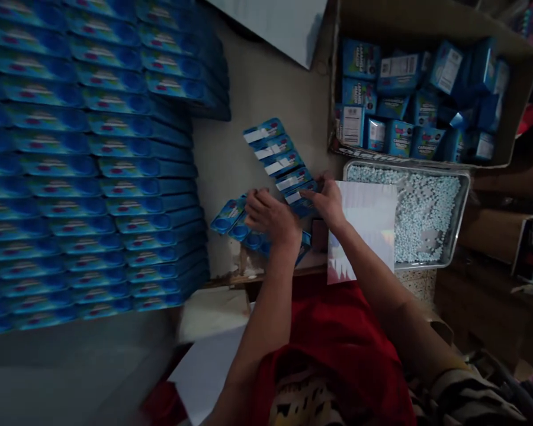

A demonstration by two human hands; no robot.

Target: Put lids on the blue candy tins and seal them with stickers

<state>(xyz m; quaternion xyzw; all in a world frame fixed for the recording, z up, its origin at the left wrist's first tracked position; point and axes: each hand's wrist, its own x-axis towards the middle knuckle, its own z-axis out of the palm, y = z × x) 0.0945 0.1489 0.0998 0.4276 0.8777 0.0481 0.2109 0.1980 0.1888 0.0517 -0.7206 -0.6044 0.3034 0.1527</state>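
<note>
A row of flat blue packets [279, 155] lies fanned out on the pale table [266, 89], running from the middle toward me. My left hand [270, 215] rests palm down on the near end of the row, over several blue packets [229, 214]. My right hand [327, 201] touches the nearest packet of the fanned row [298, 198], fingers curled at its edge. Whether either hand truly grips a packet is hard to tell in the dim, blurred picture.
A tall wall of stacked blue packets [89, 160] fills the left side. A cardboard box [426, 23] of small blue cartons stands at the back right. A metal tray [464, 195] of small pale blue pieces lies right, partly under a white sheet [368, 225].
</note>
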